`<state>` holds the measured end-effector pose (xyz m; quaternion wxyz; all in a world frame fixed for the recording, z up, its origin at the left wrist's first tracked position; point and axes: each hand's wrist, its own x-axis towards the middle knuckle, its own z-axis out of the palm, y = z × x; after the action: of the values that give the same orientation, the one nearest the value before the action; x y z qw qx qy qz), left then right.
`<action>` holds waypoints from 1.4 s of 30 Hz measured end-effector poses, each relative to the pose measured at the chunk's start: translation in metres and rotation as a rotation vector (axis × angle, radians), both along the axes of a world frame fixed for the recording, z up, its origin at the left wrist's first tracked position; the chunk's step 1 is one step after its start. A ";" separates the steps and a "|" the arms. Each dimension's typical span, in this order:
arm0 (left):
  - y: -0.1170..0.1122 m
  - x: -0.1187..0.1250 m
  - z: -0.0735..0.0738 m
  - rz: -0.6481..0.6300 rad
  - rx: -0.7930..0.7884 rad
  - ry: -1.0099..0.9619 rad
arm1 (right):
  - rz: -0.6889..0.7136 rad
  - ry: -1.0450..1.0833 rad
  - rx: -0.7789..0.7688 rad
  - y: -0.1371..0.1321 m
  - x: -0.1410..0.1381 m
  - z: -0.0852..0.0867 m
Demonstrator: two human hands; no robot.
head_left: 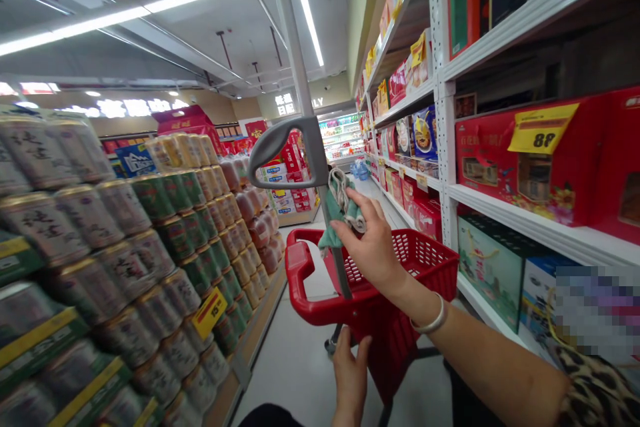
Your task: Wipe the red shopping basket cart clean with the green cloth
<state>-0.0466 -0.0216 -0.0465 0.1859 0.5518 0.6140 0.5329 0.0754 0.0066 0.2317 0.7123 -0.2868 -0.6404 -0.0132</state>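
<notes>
My right hand (367,233), with a bracelet on its wrist, is closed round a folded green and white cloth (345,203). The cloth lies against a grey metal pole (293,33) that rises from a red shopping cart (320,310). A grey loop-shaped handle (287,185) sticks out from the pole to the left, just above the cloth. Below the front rim of the cart is my left hand (350,367); its thumb and fingers are apart, and no object shows in it. The cart's basket has perforated red walls.
Stacked packs of cans (120,240) line the left side, with a yellow price tag (209,312) on them. On the right, white shelves (525,207) carry red gift boxes (487,153). Pale floor (273,367) runs between them toward a lit cooler (343,137).
</notes>
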 end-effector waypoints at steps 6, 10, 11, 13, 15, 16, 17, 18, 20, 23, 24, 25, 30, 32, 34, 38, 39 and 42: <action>0.002 0.010 0.007 -0.084 0.055 -0.053 | -0.076 -0.093 0.032 -0.012 0.005 -0.059; 0.005 0.017 0.008 -0.092 0.042 -0.080 | -0.170 -0.289 0.109 -0.010 0.020 -0.098; 0.005 0.019 0.008 -0.093 0.040 -0.083 | -0.200 -0.350 0.143 -0.009 0.025 -0.106; 0.006 0.022 0.010 -0.095 0.045 -0.086 | -0.258 -0.477 0.221 -0.006 0.034 -0.114; 0.006 0.025 0.012 -0.101 0.047 -0.091 | -0.295 -0.585 0.293 -0.004 0.042 -0.111; 0.006 0.026 0.012 -0.102 0.045 -0.092 | -0.304 -0.621 0.318 -0.002 0.046 -0.104; 0.007 0.027 0.013 -0.101 0.042 -0.091 | -0.307 -0.643 0.336 0.001 0.049 -0.094; 0.007 0.027 0.013 -0.100 0.038 -0.089 | -0.307 -0.650 0.350 0.003 0.052 -0.081; 0.007 0.029 0.014 -0.103 0.035 -0.088 | -0.299 -0.636 0.351 0.008 0.055 -0.049; 0.004 0.030 0.018 -0.114 0.024 -0.097 | -0.237 -0.543 0.281 0.014 0.055 -0.001; 0.003 0.031 0.020 -0.117 0.020 -0.103 | -0.206 -0.510 0.246 0.016 0.054 0.012; 0.002 0.031 0.021 -0.120 0.019 -0.108 | -0.185 -0.486 0.223 0.017 0.052 0.021; 0.002 0.031 0.023 -0.120 0.038 -0.106 | -0.238 -0.543 0.241 0.015 0.049 0.009; 0.003 0.031 0.021 -0.116 0.042 -0.110 | -0.283 -0.620 0.279 0.011 0.050 -0.013; 0.003 0.032 0.020 -0.119 0.045 -0.111 | -0.322 -0.687 0.323 0.007 0.051 -0.036; 0.005 0.033 0.019 -0.102 0.055 -0.073 | -0.388 -0.792 0.408 -0.001 0.054 -0.075; 0.005 0.033 0.018 -0.094 0.059 -0.064 | -0.395 -0.817 0.414 -0.003 0.055 -0.082; 0.006 0.033 0.018 -0.092 0.061 -0.058 | -0.406 -0.882 0.447 -0.008 0.059 -0.097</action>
<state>-0.0134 -0.0160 -0.0287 0.2110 0.5691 0.5658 0.5580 0.1339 -0.0017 0.1346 0.4022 -0.2134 -0.7924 -0.4060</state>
